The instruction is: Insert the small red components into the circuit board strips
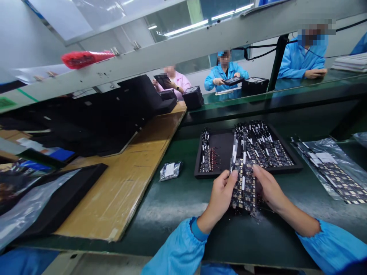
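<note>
- Green matting covers the workbench (177,206), with a sheet of cardboard (126,183) laid over its left part and other people in blue and pink coats seated beyond a raised rail.
- Both hands close on one stack of circuit boards (243,183) — the left hand (220,193) pinches its left edge, the right hand (268,187) its right edge, so the stack stands squared up between them just in front of the tray.
- Behind it lies a black tray (295,166): more boards are heaped along its right side, a few sit at its left, and the middle is bare.
- Off to the right, a clear bag (344,160) holds further boards; a small sealed packet (170,170) lies apart on the mat.
</note>
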`<state>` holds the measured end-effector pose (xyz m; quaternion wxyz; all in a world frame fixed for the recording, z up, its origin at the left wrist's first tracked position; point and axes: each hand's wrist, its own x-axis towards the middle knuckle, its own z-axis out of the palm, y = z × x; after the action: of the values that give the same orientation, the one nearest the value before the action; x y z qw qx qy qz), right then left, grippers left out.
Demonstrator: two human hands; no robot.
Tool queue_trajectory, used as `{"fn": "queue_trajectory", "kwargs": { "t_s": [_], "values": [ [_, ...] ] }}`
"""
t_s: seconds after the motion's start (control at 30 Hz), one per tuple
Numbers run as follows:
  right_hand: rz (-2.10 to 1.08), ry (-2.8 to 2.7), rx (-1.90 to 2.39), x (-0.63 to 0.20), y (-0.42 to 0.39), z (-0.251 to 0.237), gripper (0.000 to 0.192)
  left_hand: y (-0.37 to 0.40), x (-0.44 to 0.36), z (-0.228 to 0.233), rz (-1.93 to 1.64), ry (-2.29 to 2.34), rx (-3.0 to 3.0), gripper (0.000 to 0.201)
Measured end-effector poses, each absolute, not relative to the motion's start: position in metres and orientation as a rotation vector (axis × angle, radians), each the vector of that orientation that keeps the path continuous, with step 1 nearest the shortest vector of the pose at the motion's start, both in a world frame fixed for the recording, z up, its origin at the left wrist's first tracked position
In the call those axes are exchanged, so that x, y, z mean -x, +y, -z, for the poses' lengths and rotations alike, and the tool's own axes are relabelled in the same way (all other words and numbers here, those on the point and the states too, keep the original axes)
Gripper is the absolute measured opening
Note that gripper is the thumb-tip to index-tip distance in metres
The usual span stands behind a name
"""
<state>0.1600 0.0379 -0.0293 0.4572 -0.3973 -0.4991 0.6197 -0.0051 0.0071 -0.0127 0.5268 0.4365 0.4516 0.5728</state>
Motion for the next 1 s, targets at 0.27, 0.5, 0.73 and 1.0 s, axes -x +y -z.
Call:
{"fn": "queue_trajectory", "kwargs": {
  "t_s": [0.27,0.5,0.73,1.0],
  "values": [
    [-1.988,-1.463,0.735,-0.157,0.025,0.025,0.033,0.013,0.015,0.013,-1.362,1.146,-0.986,0.032],
    [-2.039,-1.501,0.614,-0.157,0.026,0.025,0.028,0.010,0.009,0.012,-1.271,1.061,-0.907,0.031],
    [-1.963,-1.452,0.594,-0.161,0.029,0.022,0.028,0.013,0.011,0.015,-1.353,1.032,-0.849,0.029],
    [-1.873,-1.316,0.701,-0.158,0.030,0.024,0.029,0.009,0.009,0.007,-1.227,0.959,-0.904,0.028]
  ]
}}
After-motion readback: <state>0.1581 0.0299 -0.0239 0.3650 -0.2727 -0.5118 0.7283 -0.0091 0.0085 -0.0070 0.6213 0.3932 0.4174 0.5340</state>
